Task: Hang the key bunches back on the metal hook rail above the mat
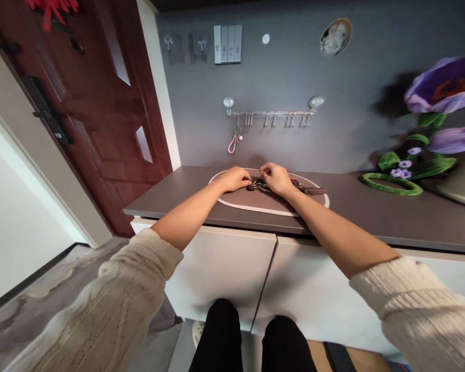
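A bunch of keys (260, 186) and other small dark items lie on an oval brown mat (236, 201) with a pale rim. From the left, my left hand (235, 179) reaches in, its curled fingers closed at the end of the bunch. Over the middle of the bunch, my right hand (277, 178) has thumb and fingertips pressed together; whatever is between them is too small to make out. A brown, flat, bar-like piece (313, 190) lies to the right of my right hand, beside a small red item (295, 182) partly hidden by it.
On the wall, a clear hook rail (271, 113) carries a pink loop keychain (232, 144). Purple fabric flowers (444, 85) and a green ring (392, 184) stand right on the grey countertop (349, 217). White cabinet doors (220, 263) are below; a dark red door (89, 103) is left.
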Motion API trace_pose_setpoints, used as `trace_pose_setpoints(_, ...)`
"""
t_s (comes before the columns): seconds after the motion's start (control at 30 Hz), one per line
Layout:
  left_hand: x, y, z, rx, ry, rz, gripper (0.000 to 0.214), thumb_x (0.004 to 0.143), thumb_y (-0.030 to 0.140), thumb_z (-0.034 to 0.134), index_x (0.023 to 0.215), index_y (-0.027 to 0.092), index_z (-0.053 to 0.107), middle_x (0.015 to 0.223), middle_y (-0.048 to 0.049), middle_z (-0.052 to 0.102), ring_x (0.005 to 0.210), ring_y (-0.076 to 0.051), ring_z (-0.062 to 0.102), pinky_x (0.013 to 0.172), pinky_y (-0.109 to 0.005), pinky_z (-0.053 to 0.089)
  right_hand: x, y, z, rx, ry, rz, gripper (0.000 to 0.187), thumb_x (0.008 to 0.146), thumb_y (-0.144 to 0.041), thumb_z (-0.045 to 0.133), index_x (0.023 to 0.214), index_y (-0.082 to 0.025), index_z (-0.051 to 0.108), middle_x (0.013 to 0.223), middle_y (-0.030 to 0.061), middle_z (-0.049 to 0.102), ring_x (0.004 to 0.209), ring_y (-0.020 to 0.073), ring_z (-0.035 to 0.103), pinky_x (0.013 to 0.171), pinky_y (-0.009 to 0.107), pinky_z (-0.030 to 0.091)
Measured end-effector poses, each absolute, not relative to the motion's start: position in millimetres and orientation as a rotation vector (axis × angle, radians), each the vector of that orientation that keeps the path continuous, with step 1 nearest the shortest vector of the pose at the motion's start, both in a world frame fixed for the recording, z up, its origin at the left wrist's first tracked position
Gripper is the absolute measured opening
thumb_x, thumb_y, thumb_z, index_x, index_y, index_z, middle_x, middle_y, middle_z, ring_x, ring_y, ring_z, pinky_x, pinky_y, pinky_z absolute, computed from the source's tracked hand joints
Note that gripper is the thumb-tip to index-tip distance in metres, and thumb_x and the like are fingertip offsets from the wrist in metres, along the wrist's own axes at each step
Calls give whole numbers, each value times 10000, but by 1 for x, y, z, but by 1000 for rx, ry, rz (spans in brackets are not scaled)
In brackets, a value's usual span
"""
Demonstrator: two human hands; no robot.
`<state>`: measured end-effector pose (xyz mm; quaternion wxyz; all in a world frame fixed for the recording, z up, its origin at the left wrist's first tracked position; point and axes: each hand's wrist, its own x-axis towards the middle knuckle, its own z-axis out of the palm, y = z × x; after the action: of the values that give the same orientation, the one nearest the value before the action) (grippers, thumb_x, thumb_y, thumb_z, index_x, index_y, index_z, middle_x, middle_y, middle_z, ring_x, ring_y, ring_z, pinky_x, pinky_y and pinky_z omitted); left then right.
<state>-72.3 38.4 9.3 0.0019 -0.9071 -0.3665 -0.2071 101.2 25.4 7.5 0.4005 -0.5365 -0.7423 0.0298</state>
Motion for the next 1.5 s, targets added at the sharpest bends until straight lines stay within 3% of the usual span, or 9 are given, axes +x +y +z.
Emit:
trace_pose_setpoints(0.17,-70,36,11,-2733,-1205,-605,248,741,220,438,735,166,681,753,-57,672,668,-143,549,658,-237,377,101,27,7,-1357,-1852,70,179,738,-120,502,861,-153,628,805,51,662,726,134,580,750,248,428)
trace_pose_setpoints(0.57,-73,36,17,-2589,-1378,-857,277,826,192,338,918,123,590,955,-94,615,905,-164,537,846,-285,394,101,31,6,-1298,-1803,66,201,732,-102,475,864,-154,617,779,45,653,733,135,580,770,262,428)
trace_pose_setpoints(0.83,-77,42,19,-2589,-1420,-1038,256,830,170,321,879,129,568,794,-56,627,759,-140,548,757,-261,405,100,30,9,-1285,-1771,62,188,755,-125,470,879,-151,609,757,48,654,714,139,585,765,272,431)
trace_pose_setpoints(1.1,-77,44,21,-2650,-1551,-1261,237,827,166,331,873,116,558,780,-37,628,714,-114,539,706,-236,403,99,26,11,-1278,-1762,54,189,767,-144,463,888,-158,607,777,51,656,732,143,588,769,274,430)
trace_pose_setpoints(1.5,-73,42,21,-2873,-1577,-1917,162,838,135,354,805,119,512,625,13,528,458,-41,368,496,-173,296,96,20,12,-1097,-1823,28,189,760,-205,471,884,-162,608,769,39,643,709,144,569,735,289,431)
